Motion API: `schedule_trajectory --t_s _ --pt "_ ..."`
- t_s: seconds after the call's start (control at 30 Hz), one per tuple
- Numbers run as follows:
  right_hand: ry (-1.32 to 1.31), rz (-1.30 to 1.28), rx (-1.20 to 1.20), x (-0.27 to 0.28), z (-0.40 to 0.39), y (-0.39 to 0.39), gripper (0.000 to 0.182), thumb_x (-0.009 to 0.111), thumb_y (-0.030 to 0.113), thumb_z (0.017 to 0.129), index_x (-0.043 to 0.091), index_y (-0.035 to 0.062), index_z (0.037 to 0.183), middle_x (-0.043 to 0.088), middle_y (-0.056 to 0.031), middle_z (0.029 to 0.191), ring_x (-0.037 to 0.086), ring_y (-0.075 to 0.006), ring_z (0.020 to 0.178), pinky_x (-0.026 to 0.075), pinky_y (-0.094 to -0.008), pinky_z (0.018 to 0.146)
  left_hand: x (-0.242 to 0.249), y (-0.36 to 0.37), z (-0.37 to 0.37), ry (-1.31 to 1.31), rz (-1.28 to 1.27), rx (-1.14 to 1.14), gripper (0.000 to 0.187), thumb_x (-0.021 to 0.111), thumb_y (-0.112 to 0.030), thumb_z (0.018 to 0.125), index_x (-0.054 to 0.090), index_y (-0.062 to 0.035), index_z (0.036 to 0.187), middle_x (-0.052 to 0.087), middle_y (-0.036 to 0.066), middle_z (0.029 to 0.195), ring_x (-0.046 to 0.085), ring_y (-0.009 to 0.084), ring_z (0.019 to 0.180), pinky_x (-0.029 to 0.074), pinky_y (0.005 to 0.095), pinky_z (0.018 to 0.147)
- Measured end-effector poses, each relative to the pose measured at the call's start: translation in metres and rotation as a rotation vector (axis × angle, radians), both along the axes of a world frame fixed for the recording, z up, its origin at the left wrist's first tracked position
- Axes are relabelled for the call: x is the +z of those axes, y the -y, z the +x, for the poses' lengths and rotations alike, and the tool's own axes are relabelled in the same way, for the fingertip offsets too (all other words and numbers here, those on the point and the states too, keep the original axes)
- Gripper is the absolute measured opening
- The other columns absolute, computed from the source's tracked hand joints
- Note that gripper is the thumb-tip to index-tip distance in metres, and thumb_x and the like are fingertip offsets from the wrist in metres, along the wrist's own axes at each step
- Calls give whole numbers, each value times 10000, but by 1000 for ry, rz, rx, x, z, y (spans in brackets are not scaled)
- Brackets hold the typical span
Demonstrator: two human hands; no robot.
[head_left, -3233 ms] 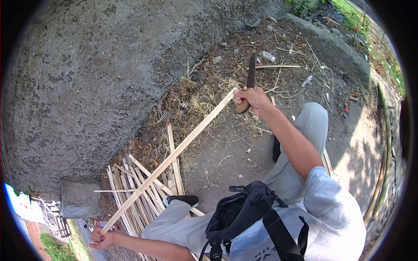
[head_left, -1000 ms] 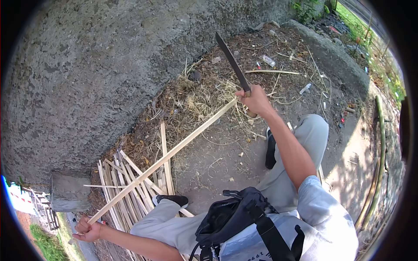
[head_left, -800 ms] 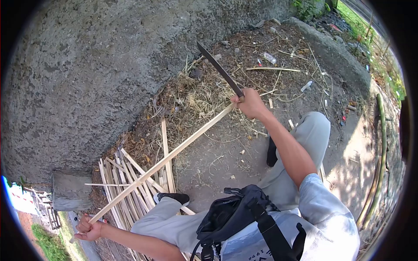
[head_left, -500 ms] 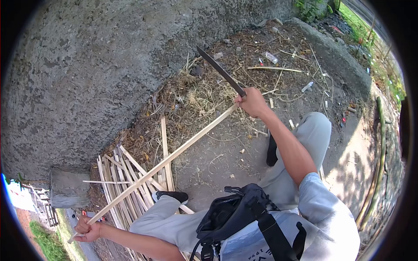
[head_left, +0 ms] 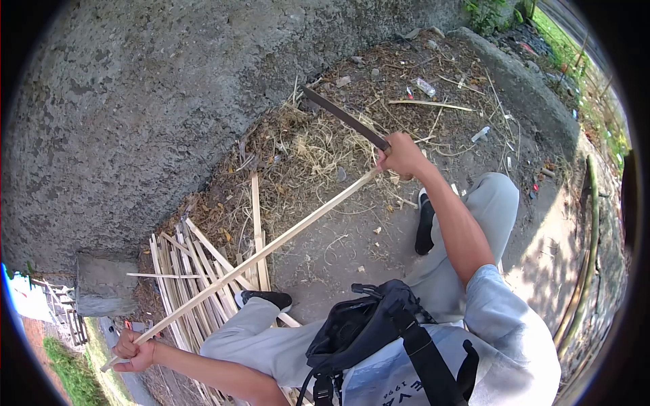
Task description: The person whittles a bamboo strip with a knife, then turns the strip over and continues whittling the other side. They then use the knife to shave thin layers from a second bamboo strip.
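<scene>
My right hand [head_left: 401,154] grips the handle of a long dark machete [head_left: 344,117], whose blade points up and left over the dry grass. My left hand [head_left: 132,350], at the lower left, holds the near end of a long pale bamboo strip [head_left: 271,246]. The strip runs diagonally up to the right, and its far end meets my right hand at the machete's base. My legs in grey trousers are spread to either side, with a black bag [head_left: 369,325] at my chest.
A pile of split bamboo strips [head_left: 196,274] lies on the dirt by my left foot. A rough concrete wall [head_left: 135,101] rises at left, with dry grass shavings [head_left: 311,149] at its foot. A concrete block [head_left: 101,287] sits lower left; long bamboo poles [head_left: 589,243] lie right.
The machete blade has swung from pointing nearly upward to leaning far left and lower. My left hand has drawn the strip's near end slightly down and left.
</scene>
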State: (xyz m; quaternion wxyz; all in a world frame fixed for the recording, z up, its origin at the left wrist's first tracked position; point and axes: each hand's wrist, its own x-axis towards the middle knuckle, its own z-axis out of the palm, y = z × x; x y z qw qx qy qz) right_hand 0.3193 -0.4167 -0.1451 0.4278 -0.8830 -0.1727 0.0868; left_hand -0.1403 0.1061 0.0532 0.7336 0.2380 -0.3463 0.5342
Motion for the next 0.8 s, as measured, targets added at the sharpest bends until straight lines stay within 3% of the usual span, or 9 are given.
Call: schedule_trajectory --t_s 0.07,0.17,0.27,0.37,0.57,0.73,0.8 --pt "-36 11 12 5 -2 1 174 769 -10 608 618 1 693 686 -109 691 683 -219 669 521 -350 657 0 -2 -1 -15 -3 -6 446 638 -315 837 311 -178 566 237 -83 417 202 18 329 148 195 347" --pt "43 -30 -10 -5 -2 -3 145 749 10 628 625 -5 704 666 -133 663 669 -246 640 514 -369 648 1 0 5 -33 22 -18 454 626 -343 851 312 -180 566 236 -81 416 201 22 328 148 196 350" --pt "84 -84 21 -7 -4 -6 164 691 95 739 652 -62 764 650 -238 723 662 -377 708 518 -432 677 1 3 11 -51 39 -19 460 611 -366 864 313 -182 566 231 -79 416 195 24 330 143 201 356" --pt "91 -133 -56 -16 -3 -11 99 696 59 696 635 -12 729 626 -142 621 644 -250 609 502 -396 638 3 9 16 -97 32 23 474 584 -376 892 303 -183 564 212 -77 420 173 33 335 135 212 366" --pt "-1 -39 -7 2 -11 -15 166 739 88 709 602 -5 715 610 -99 608 625 -198 547 492 -347 552 9 36 43 -338 117 223 513 489 -362 979 248 -187 562 156 -67 448 118 73 388 142 244 431" --pt "-248 140 -32 13 -14 -17 160 754 74 689 604 18 698 663 -78 642 650 -155 588 506 -318 571 7 52 66 -498 119 378 516 403 -339 1027 214 -198 569 127 -46 469 84 88 429 134 275 463" --pt "-250 119 -42 12 -13 -18 148 750 73 686 610 25 690 678 -76 649 665 -160 612 510 -322 588 7 52 69 -503 198 261 513 390 -347 1029 216 -196 571 146 -41 469 93 91 433 140 285 471"
